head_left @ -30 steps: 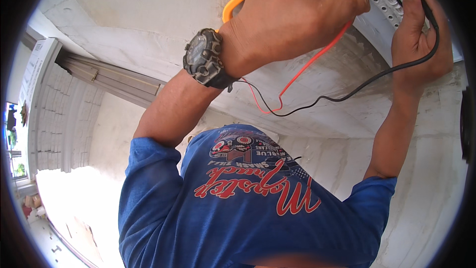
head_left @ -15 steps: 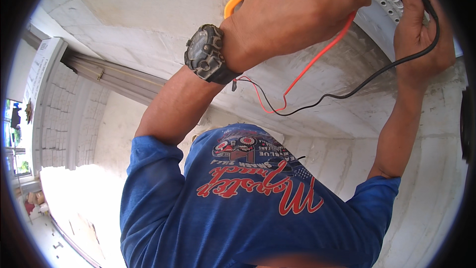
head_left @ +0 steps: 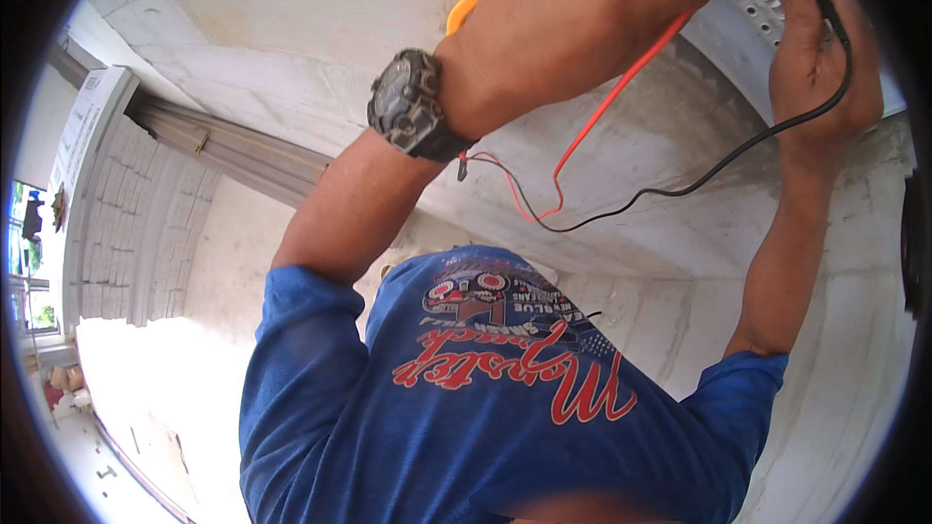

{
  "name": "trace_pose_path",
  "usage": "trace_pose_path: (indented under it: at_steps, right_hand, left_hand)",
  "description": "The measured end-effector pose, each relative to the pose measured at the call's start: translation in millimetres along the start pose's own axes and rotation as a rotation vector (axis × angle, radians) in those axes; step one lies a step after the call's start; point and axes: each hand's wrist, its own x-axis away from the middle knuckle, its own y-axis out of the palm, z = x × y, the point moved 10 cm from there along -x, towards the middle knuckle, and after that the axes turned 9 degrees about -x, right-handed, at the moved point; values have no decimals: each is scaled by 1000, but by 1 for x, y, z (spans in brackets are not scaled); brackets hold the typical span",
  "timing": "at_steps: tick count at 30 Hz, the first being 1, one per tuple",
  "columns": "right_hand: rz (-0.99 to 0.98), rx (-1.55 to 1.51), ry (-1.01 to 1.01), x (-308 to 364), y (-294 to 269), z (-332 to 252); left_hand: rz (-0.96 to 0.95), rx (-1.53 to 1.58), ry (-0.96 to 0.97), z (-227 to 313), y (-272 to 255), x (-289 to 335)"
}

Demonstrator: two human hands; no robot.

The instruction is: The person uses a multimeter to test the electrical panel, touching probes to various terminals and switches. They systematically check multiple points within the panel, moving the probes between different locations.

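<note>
My left hand (head_left: 582,29), with a dark chunky watch (head_left: 408,105) on its wrist, is closed around the end of a red test lead (head_left: 621,87). Its fingertips lie against a white metal panel (head_left: 743,2) with rows of round holes, at the top right. A curved yellow-orange piece (head_left: 465,6) shows behind the wrist; the rest of it is hidden. On the right, my right hand (head_left: 820,87) is closed on a black lead (head_left: 752,143), its thumb pointing up beside the panel. What the lead's tip touches is out of sight. Both leads hang in a slack loop between my arms.
Behind stands a bare, stained plaster wall (head_left: 320,10). At the left are a white ribbed, layered structure (head_left: 136,223) and a grey beam (head_left: 228,147). A dark round-edged object (head_left: 913,243) is at the right rim. Bright light falls at the lower left.
The view has shifted slightly. Both hands keep nearly the same hold and place, with the leads hanging in much the same curve.
</note>
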Motion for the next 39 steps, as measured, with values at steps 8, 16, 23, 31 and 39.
trace_pose_path:
  at_steps: [8,16,23,31,39]
  right_hand:
    - [-80,-54,-8,1,1,15]
    - [-156,-101,-301,-6,3,5]
    - [-209,-165,-334,-11,-1,5]
    - [-174,-156,-381,-13,-4,-2]
    - [-224,-127,-379,-15,4,-8]
  left_hand:
    - [81,-179,-175,3,-13,22]
    - [201,-184,-307,14,-5,35]
    - [314,-205,-362,25,7,50]
    - [362,-142,-443,26,16,53]
    - [321,-60,-575,17,22,59]
